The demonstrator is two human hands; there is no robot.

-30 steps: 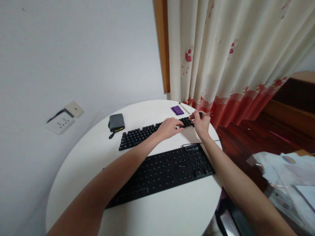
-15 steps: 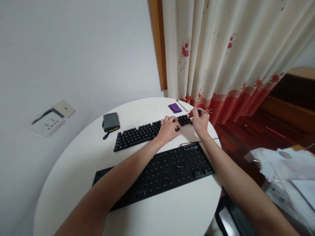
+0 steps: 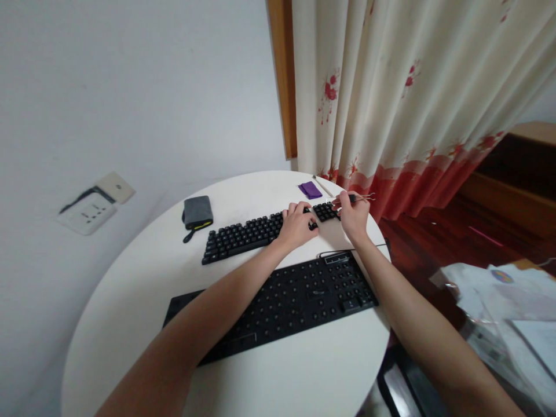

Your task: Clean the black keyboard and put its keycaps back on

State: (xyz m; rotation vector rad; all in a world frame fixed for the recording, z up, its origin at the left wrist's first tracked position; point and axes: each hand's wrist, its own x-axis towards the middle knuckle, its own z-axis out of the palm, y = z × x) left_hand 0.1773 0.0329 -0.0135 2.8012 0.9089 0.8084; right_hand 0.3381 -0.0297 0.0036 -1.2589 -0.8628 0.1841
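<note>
Removed black keycaps (image 3: 243, 236) lie in a keyboard-like layout across the white round table (image 3: 108, 324). My left hand (image 3: 297, 225) is over their right part, with thumb and index finger closed around a black keycap (image 3: 313, 225). A smaller block of keycaps (image 3: 325, 211) sits between my two hands. My right hand (image 3: 354, 215) grips a wire keycap puller (image 3: 362, 198) with a dark handle, its wire loops pointing right. Closer to me is a black keyboard (image 3: 299, 298) stripped of most keycaps, partly hidden under my left forearm.
A grey pouch (image 3: 197, 212) with a strap lies at the left back. A folded purple cloth (image 3: 310, 190) and a thin light stick (image 3: 322, 186) are near the far edge. A cable (image 3: 339, 253) runs behind the keyboard. Curtain (image 3: 391, 133) hangs behind; plastic bags (image 3: 490, 295) are at right.
The view has shifted very slightly. My left hand's fingers have moved a little over the keycaps; my right hand keeps its hold on the keycap puller.
</note>
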